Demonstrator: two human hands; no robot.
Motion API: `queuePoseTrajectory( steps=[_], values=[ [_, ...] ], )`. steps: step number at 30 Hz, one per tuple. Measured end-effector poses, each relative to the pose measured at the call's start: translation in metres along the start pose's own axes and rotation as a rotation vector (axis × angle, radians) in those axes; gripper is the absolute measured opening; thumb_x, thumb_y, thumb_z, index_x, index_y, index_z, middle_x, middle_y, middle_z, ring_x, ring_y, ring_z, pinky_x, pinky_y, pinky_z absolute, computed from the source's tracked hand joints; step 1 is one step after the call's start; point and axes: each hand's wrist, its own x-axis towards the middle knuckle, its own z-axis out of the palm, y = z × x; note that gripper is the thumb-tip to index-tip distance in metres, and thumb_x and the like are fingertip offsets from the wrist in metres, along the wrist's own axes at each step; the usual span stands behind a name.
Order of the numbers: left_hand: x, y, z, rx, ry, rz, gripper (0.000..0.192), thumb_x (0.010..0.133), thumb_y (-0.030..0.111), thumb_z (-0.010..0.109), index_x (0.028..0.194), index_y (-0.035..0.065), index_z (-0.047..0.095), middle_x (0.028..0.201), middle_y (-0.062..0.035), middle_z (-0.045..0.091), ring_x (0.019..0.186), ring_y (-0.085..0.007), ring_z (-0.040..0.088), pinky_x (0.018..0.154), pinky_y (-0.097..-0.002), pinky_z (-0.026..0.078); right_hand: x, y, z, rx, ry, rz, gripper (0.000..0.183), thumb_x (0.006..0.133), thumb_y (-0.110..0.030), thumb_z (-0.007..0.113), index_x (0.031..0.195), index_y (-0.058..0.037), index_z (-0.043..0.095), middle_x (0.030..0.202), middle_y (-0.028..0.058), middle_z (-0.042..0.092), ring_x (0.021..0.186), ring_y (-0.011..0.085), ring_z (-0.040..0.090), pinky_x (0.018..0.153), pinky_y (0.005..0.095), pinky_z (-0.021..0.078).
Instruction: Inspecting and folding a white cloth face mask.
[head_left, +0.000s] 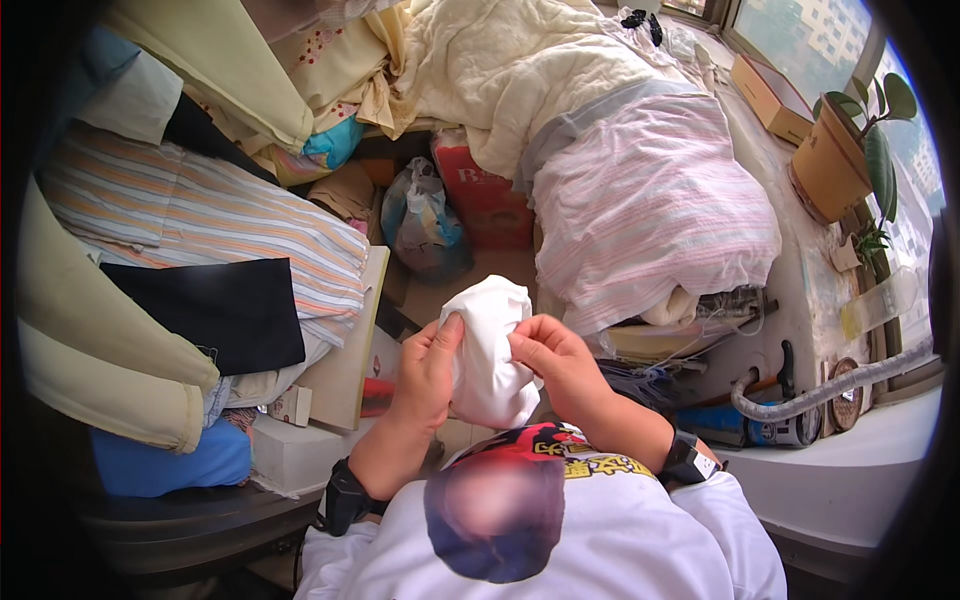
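A bunched white cloth (491, 367) is held up in front of my chest, between both hands. My left hand (426, 367) grips its left side, with the thumb lying over the front. On the right edge, my right hand (555, 360) pinches a bit of the fabric between thumb and fingertips. The cloth's folds hide its exact kind, and the fingers behind it are out of sight. Below it is the printed white T-shirt (630, 540) that I wear.
A folded black cloth (217, 315) lies on a striped sheet (247, 217) at left. Beyond my hands stand a tied plastic bag (424, 225) and a red box (487, 191). A pink-striped cloth (652, 202) covers a pile at right. A potted plant (836, 157) stands by the window.
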Motion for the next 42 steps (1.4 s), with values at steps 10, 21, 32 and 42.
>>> queuePoseTrajectory(
  steps=[10, 21, 32, 42],
  values=[
    [-0.001, -0.005, -0.005, 0.033, -0.041, 0.008, 0.036, 0.096, 0.032, 0.042, 0.109, 0.0017, 0.059, 0.100, -0.0079, 0.064, 0.088, -0.0154, 0.062, 0.077, -0.0267, 0.048, 0.005, -0.008, 0.006, 0.366, 0.025, 0.065, 0.022, 0.085, -0.016, 0.064, 0.104, -0.0056, 0.057, 0.091, 0.0013, 0.062, 0.083, 0.0101, 0.058, 0.074, 0.0247, 0.0456],
    [0.003, -0.002, -0.002, -0.003, 0.041, 0.128, 0.038, 0.097, 0.035, 0.040, 0.113, 0.0031, 0.054, 0.103, -0.0090, 0.062, 0.090, -0.0171, 0.062, 0.076, -0.0293, 0.050, -0.003, -0.001, 0.006, 0.115, -0.069, 0.206, 0.024, 0.082, -0.021, 0.070, 0.090, -0.0064, 0.053, 0.076, -0.0004, 0.057, 0.065, 0.0053, 0.049, 0.060, 0.0190, 0.0392],
    [0.002, -0.002, 0.000, 0.009, 0.063, 0.159, 0.037, 0.098, 0.033, 0.040, 0.112, 0.0036, 0.056, 0.103, -0.0055, 0.062, 0.092, -0.0123, 0.058, 0.080, -0.0263, 0.046, -0.013, -0.002, 0.007, 0.012, -0.278, -0.066, 0.026, 0.082, -0.017, 0.068, 0.097, -0.0010, 0.055, 0.097, 0.0034, 0.057, 0.089, 0.0099, 0.053, 0.083, 0.0267, 0.0433],
    [0.000, -0.008, 0.003, 0.080, 0.044, 0.199, 0.035, 0.097, 0.030, 0.044, 0.115, 0.0019, 0.055, 0.103, -0.0053, 0.061, 0.092, -0.0111, 0.056, 0.080, -0.0255, 0.044, -0.012, -0.009, 0.006, 0.167, -0.218, 0.193, 0.041, 0.083, -0.018, 0.067, 0.116, 0.0017, 0.052, 0.104, 0.0096, 0.061, 0.092, 0.0180, 0.061, 0.082, 0.0332, 0.0492]
  ],
)
